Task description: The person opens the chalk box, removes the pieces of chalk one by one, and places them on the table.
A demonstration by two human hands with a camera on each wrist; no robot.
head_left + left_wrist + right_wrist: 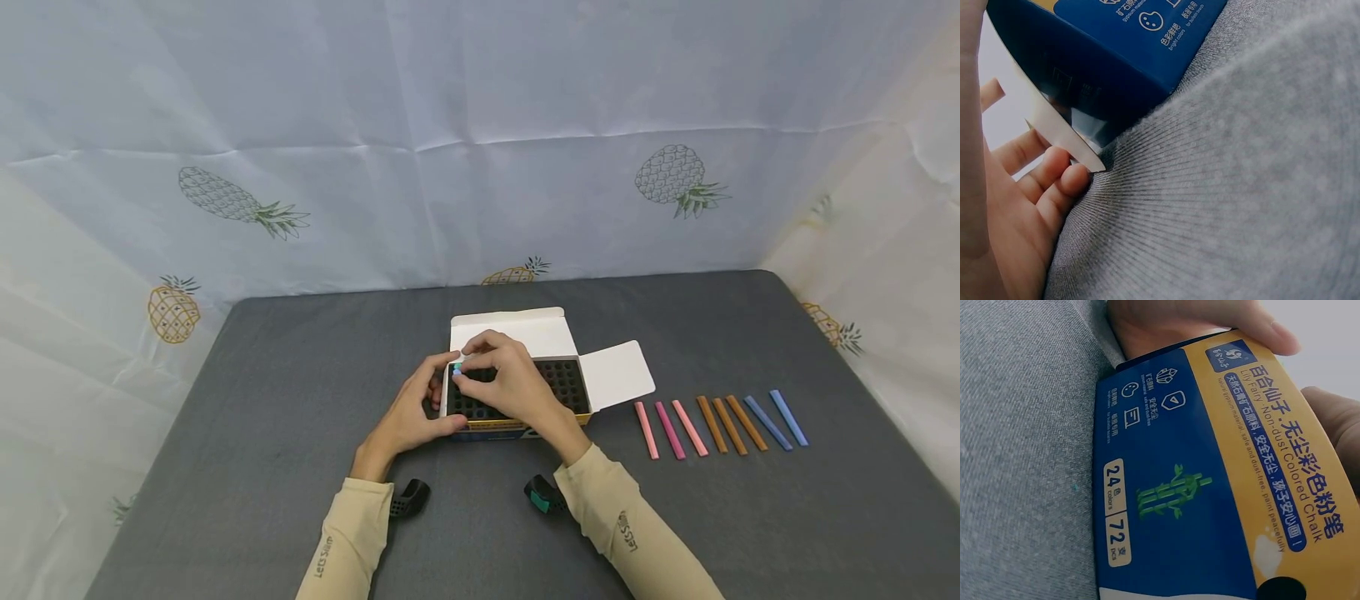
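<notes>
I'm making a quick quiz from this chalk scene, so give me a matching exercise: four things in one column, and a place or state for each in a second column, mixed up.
Things:
1. chalk box
2. loose chalk sticks
3. left hand
4. right hand

Places or states:
A. laid in a row on the grey table
B. flaps open, dark tray showing
C. pinching a light blue chalk over the tray
D. resting against the box's left end

Pairs: 1-B, 2-A, 3-D, 4-C
</notes>
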